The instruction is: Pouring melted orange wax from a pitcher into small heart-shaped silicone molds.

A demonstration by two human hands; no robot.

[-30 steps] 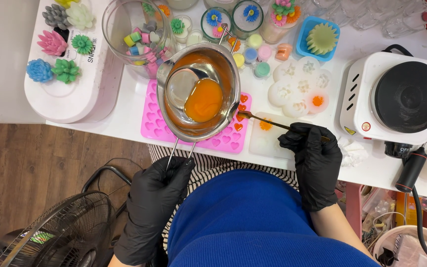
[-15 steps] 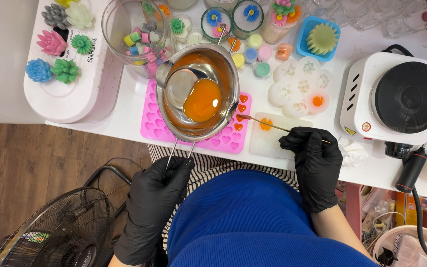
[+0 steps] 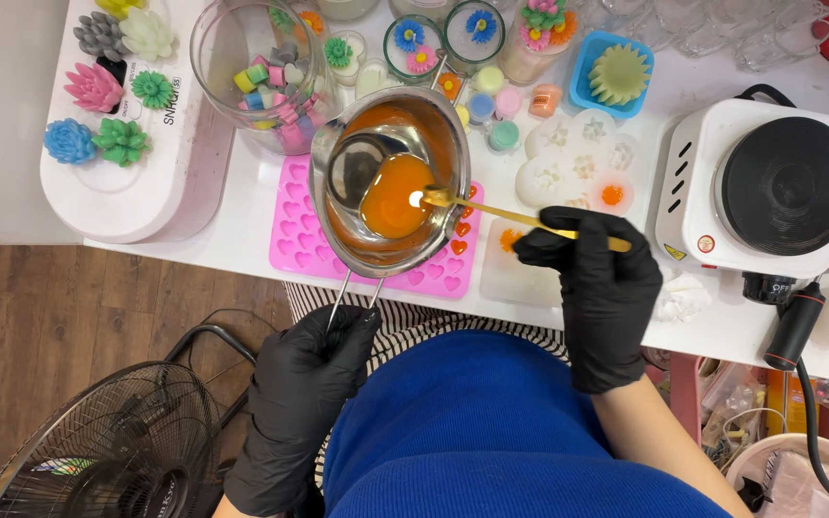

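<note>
Left hand (image 3: 304, 384): grasps metal pot (image 3: 386, 177) handle.
Right hand (image 3: 599, 288): grasps gold spoon (image 3: 520, 217); tip in orange liquid.
Pink mould (image 3: 319, 245): mostly hidden under pot.

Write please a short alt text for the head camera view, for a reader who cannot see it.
A black-gloved left hand holds a metal melting pot of orange liquid over a pink heart mould, while the gloved right hand dips a thin gold spoon into it. A white hot plate stands at the right.
</note>
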